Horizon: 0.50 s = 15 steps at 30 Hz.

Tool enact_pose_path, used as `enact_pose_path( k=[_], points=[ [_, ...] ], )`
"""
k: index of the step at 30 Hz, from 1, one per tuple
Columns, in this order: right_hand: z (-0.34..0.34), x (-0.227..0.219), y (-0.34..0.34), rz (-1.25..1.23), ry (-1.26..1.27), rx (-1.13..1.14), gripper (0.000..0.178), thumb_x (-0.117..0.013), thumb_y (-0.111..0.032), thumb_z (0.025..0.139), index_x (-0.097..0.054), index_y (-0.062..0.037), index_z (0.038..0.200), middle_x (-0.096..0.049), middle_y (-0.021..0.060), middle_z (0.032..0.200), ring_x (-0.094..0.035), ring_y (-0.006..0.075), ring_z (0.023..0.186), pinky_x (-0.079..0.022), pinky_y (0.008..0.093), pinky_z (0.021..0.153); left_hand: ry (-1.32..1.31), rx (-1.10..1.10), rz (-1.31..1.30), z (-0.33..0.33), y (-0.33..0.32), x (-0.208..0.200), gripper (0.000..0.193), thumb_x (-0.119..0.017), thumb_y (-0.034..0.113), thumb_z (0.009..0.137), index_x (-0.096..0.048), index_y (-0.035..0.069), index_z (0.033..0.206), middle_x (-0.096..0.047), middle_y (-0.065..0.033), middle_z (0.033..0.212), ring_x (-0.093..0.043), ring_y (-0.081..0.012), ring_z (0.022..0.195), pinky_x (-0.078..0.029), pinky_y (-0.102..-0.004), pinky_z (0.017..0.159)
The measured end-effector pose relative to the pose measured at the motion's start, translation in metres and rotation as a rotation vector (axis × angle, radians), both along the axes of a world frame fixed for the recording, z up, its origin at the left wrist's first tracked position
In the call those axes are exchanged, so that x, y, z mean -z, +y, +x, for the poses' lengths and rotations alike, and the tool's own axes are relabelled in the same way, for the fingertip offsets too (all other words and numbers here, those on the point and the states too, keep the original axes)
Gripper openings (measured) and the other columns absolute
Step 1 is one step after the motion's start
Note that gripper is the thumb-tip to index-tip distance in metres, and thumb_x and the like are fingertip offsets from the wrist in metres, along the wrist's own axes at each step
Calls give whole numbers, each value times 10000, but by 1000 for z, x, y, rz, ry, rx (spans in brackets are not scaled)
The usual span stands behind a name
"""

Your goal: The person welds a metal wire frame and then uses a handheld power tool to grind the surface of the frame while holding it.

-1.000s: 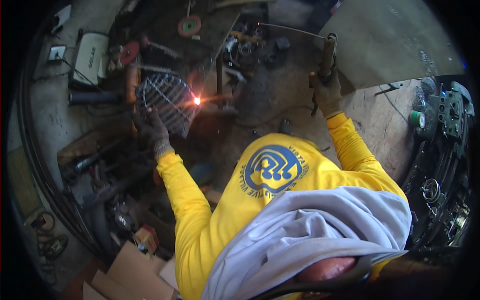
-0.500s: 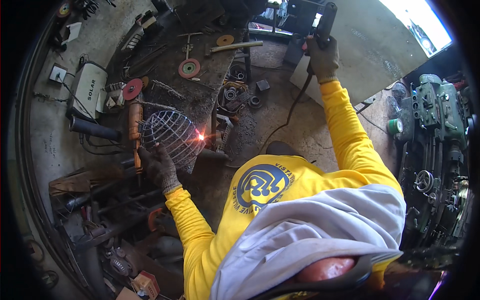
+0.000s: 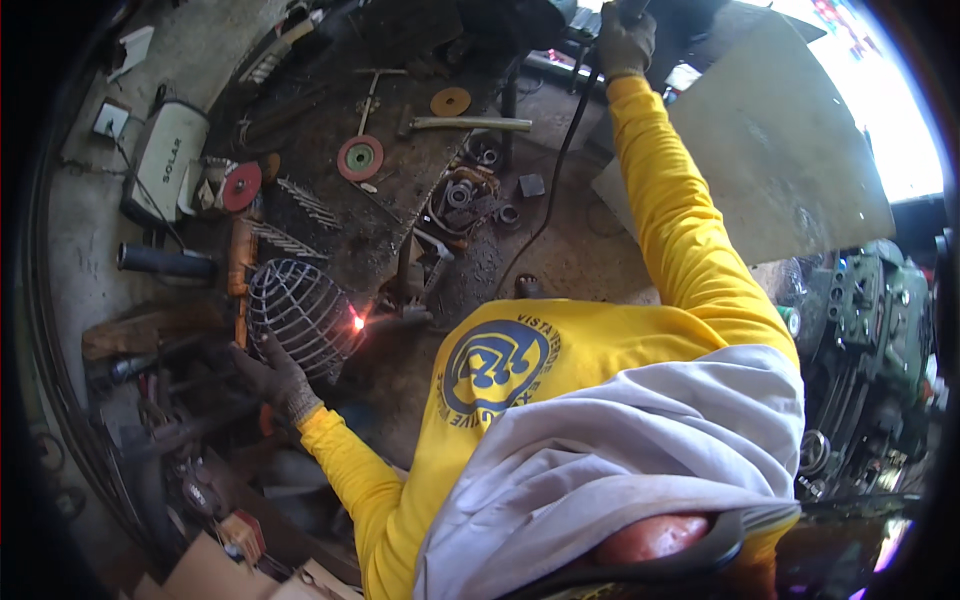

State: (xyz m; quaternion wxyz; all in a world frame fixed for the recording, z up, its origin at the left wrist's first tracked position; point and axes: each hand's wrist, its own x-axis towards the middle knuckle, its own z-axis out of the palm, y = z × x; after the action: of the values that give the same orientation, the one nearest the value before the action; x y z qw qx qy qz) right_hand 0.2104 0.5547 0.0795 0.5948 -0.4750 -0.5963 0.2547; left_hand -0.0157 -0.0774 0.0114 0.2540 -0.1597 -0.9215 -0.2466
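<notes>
My left hand [image 3: 276,380], in a dark work glove, has its fingers closed at the lower left rim of a wire basket [image 3: 300,305]; part of its grip is hidden. The basket is a rounded cage of grey metal rods, lying tilted at the bench edge. A small spot [image 3: 358,323] at its right end glows bright orange. Far off at the top, my gloved right hand [image 3: 627,42] is wrapped round a dark welding electrode holder [image 3: 632,8], cut off by the view's edge. A black cable [image 3: 560,170] hangs from it toward the floor.
The bench [image 3: 330,210] bears a hammer [image 3: 470,124], grinding discs [image 3: 360,158] and an orange-handled tool [image 3: 242,260]. Metal scraps [image 3: 465,195] lie beyond its right edge. A large sheet [image 3: 770,150] stands at right, with a green machine [image 3: 875,310] nearby. Clutter fills the lower left.
My right hand has moved farther away, up to the top edge, with the electrode holder. The basket has shifted left and down in view with my left hand, and its glowing spot looks smaller.
</notes>
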Motion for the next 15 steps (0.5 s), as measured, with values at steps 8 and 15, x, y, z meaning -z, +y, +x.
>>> enact_pose_path(
  k=[8,15],
  points=[
    [-52,62,91,170,-473,90,448,-522,-447,926,-636,-43,1081,-682,183,1016,-651,359,957,-502,414,816,-15,-352,236,64,29,-34,677,-584,473,927,-455,-18,1375,-486,-232,1393,-468,-346,1293,-385,-379,1068],
    [-53,61,43,33,-170,-81,631,-531,-548,896,-565,11,1188,-603,253,1113,-591,399,1039,-461,429,903,5,-581,225,135,11,14,698,-633,429,899,-441,-47,1373,-505,-222,1359,-510,-330,1250,-414,-369,1037]
  ],
)
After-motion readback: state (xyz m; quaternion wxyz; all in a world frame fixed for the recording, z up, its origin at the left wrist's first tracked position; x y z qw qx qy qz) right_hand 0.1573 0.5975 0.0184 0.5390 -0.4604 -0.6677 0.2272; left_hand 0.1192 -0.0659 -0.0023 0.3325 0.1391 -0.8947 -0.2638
